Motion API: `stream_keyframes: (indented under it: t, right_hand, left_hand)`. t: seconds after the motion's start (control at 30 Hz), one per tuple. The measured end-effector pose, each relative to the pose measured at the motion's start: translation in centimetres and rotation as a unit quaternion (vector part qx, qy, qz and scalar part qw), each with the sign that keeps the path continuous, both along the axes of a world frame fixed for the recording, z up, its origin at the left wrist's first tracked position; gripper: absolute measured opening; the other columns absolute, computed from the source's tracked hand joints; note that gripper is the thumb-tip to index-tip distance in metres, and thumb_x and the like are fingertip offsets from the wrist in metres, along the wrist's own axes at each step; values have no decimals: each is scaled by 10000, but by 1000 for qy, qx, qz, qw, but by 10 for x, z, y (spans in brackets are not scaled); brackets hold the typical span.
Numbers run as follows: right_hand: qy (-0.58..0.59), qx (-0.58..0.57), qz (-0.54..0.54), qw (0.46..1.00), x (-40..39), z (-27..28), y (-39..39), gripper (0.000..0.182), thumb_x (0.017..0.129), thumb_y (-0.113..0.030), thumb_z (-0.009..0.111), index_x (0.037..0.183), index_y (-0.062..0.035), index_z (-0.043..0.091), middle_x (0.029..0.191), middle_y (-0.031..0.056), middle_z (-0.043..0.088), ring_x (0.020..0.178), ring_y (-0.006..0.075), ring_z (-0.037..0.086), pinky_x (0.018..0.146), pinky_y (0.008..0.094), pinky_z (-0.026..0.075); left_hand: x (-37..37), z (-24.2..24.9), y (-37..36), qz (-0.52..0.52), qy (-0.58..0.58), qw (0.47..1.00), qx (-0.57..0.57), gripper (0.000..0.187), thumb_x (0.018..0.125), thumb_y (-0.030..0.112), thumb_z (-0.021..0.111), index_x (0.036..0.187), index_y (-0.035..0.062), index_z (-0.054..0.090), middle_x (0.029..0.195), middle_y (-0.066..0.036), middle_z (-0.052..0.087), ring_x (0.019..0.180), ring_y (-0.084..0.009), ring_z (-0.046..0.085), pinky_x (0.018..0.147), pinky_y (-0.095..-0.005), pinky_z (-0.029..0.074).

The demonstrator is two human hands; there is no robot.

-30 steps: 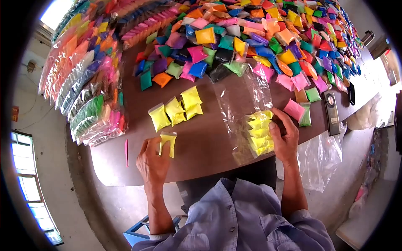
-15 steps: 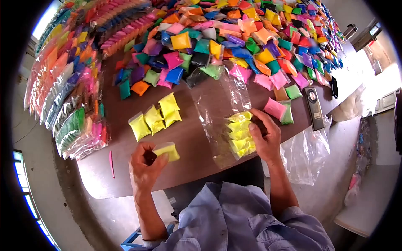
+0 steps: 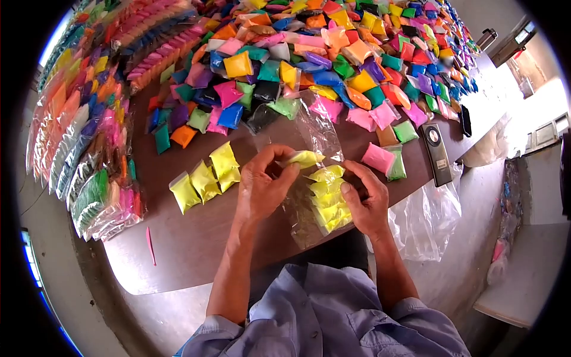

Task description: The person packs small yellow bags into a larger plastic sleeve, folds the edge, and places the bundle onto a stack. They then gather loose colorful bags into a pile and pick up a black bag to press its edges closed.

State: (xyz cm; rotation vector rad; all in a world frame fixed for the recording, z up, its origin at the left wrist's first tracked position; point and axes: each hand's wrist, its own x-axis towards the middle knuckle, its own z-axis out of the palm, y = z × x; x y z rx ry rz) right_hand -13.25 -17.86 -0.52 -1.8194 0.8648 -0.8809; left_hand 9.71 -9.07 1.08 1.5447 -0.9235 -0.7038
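Observation:
Pinched between the thumb and fingers of my left hand is a small yellow packet, held just above the far end of a row of yellow packets. That row sits in a long clear plastic bag lying on the table. My right hand grips the bag at its right side, thumb on the packets and fingers curled along the edge. To the left of my left hand, several more yellow packets lie on the brown table top.
A large heap of coloured packets covers the table's far side. Filled clear bags are piled at the left. A pink stick lies near the left edge. A dark phone-like device is at the right, above hanging clear plastic.
My left hand has moved right and away from me, carrying the yellow packet from the loose ones to the bag. My right hand keeps its grip on the bag.

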Motion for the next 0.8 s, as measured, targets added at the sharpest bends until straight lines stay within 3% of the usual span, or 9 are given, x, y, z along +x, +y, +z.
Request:
stream_keyframes:
  t: [0.1, 0.2, 0.27, 0.37, 0.5, 0.57, 0.67, 0.8]
  right_hand:
    - [-3, -20, 4, 1000, 1, 0, 0, 450, 979, -116, 743, 1399, 31, 680, 1320, 166, 726, 1101, 212, 713, 915, 307, 562]
    - [-13, -57, 13, 998, 3, -1, -4, 455, 959, -60, 740, 1401, 30, 682, 1385, 189, 707, 1155, 237, 723, 923, 304, 570]
    - [-18, -74, 17, 997, 2, -2, -3, 461, 954, -40, 736, 1406, 31, 682, 1405, 195, 699, 1188, 246, 720, 944, 310, 572]
    - [-21, -26, 20, 999, 2, 1, -1, 458, 943, -15, 730, 1396, 35, 689, 1419, 204, 693, 1237, 261, 711, 991, 325, 564]
    - [-27, -37, 15, 999, 4, 1, -2, 463, 934, 7, 722, 1394, 38, 690, 1438, 215, 679, 1262, 278, 703, 1041, 338, 548]
    - [-32, -27, 8, 999, 3, 0, -2, 465, 929, 13, 722, 1392, 39, 692, 1444, 220, 674, 1275, 285, 699, 1058, 344, 542]
    - [-32, -29, 10, 999, 3, -1, -1, 470, 922, 18, 723, 1391, 38, 693, 1453, 227, 668, 1295, 301, 692, 1071, 352, 540]
    - [-32, -24, 14, 999, 5, 0, 0, 469, 918, 19, 725, 1386, 30, 700, 1453, 232, 668, 1289, 309, 698, 1050, 353, 554]
  left_hand:
    - [-3, 8, -4, -17, -1, 999, 31, 191, 937, 62, 786, 1124, 51, 753, 900, 54, 694, 729, -10, 546, 643, -225, 467]
    - [-3, 5, -8, -40, -24, 997, 67, 209, 914, 59, 804, 1116, 50, 754, 921, -12, 745, 748, -83, 654, 660, -277, 516]
    - [-1, 0, -7, -22, -204, 979, 10, 246, 891, 55, 817, 1129, 44, 757, 982, -111, 789, 835, -236, 763, 721, -348, 576]
    - [-2, 8, -6, -34, -266, 963, -13, 281, 868, -13, 818, 1140, 32, 765, 971, -105, 781, 782, -177, 718, 704, -304, 551]
    - [-9, 11, -12, -63, -170, 983, -7, 264, 870, -49, 792, 1125, 17, 774, 1045, -122, 794, 875, -227, 764, 768, -326, 580]
    - [-9, 1, -17, -68, -178, 982, -6, 222, 880, -20, 768, 1097, 26, 784, 1052, -141, 787, 954, -341, 776, 831, -379, 608]
    - [-5, -7, -15, -71, -266, 961, -12, 231, 880, -15, 770, 1105, 31, 794, 1056, -125, 787, 957, -341, 773, 838, -386, 613]
    - [-4, -9, -14, -75, -245, 967, -17, 224, 878, -2, 772, 1097, 35, 799, 1052, -119, 785, 962, -344, 769, 843, -394, 615]
